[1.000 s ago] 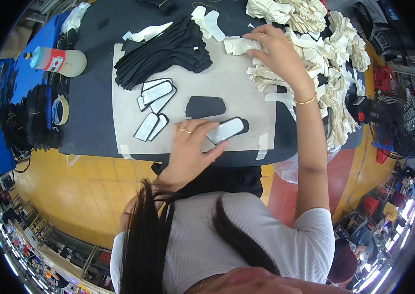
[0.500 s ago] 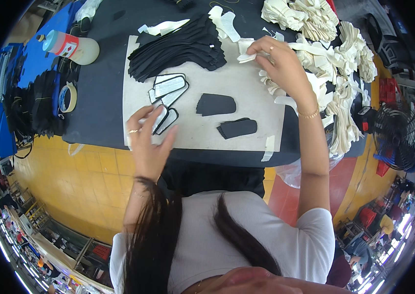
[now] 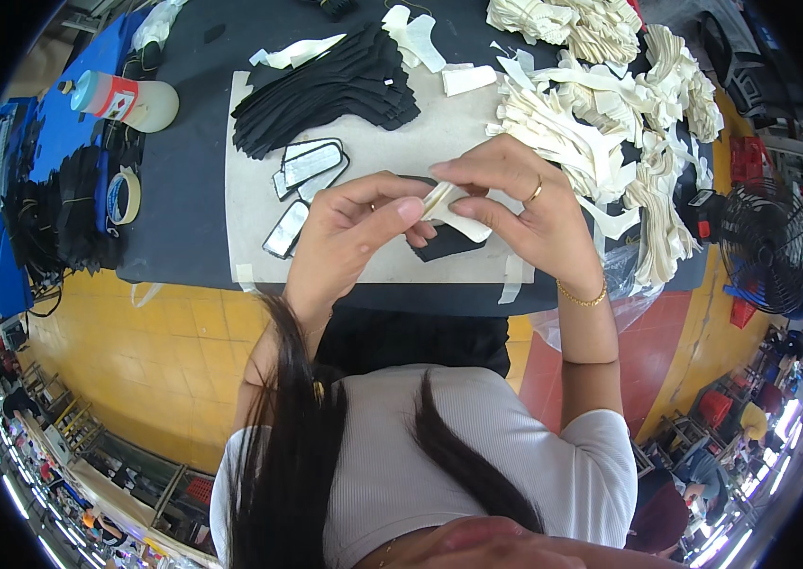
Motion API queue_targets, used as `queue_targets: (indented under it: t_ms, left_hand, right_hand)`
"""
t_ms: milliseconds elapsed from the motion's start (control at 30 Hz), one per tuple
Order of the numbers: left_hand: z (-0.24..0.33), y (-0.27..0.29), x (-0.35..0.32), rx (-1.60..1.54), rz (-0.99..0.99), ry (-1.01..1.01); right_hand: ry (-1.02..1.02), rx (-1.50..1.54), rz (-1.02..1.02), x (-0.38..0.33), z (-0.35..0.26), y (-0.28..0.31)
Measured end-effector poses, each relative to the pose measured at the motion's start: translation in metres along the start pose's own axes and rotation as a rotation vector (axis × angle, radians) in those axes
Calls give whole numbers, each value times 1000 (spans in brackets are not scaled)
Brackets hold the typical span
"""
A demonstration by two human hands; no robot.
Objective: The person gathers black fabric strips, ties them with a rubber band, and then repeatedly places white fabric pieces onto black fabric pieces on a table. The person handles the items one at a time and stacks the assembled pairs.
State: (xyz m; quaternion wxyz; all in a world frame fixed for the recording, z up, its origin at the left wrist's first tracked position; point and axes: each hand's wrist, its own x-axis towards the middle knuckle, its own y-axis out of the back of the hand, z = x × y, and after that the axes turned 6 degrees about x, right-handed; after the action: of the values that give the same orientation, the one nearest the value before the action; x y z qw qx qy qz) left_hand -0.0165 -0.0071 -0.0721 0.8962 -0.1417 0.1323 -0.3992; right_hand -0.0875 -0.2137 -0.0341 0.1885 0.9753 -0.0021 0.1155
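Between my two hands is a small cream fabric piece [image 3: 458, 216], curved and apparently folded or layered. My left hand [image 3: 349, 228] pinches its left end with thumb and fingers. My right hand [image 3: 520, 199] is closed on its upper and right side, thumb underneath. Below the hands, a dark fabric piece [image 3: 449, 246] lies on the pale board [image 3: 373, 270], and another beyond it is mostly covered by my fingers. Beside my left hand are several black-edged, silvery tab-shaped pieces [image 3: 285, 229]; the hand may hide some.
A fanned stack of black fabric pieces [image 3: 326, 95] lies at the board's far side. Cream fabric bundles [image 3: 601, 104] are heaped at the right. On the left are a bottle [image 3: 147, 104] and a tape roll [image 3: 125, 196]. A black fan [image 3: 766, 248] stands beyond the right edge.
My right hand has come from the cream pile to the middle with a cream piece. My left hand has moved right from the tab-shaped pieces and now grips that cream piece too.
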Motion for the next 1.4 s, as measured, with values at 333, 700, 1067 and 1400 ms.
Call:
queue_targets:
  t_ms: [333,700,1067,1400]
  left_hand:
    - [6,-7,3,79,66,65]
    - [8,-26,10,404,177,-65]
    - [-15,-10,47,288,273,-52]
    - [-44,16,70,1150,509,-176]
  right_hand:
    - [134,30,-10,-17,21,-2]
    - [168,-65,184,-28,26,-6]
    - [299,453,297,-52,47,16]
    - [-506,482,362,-61,46,-20]
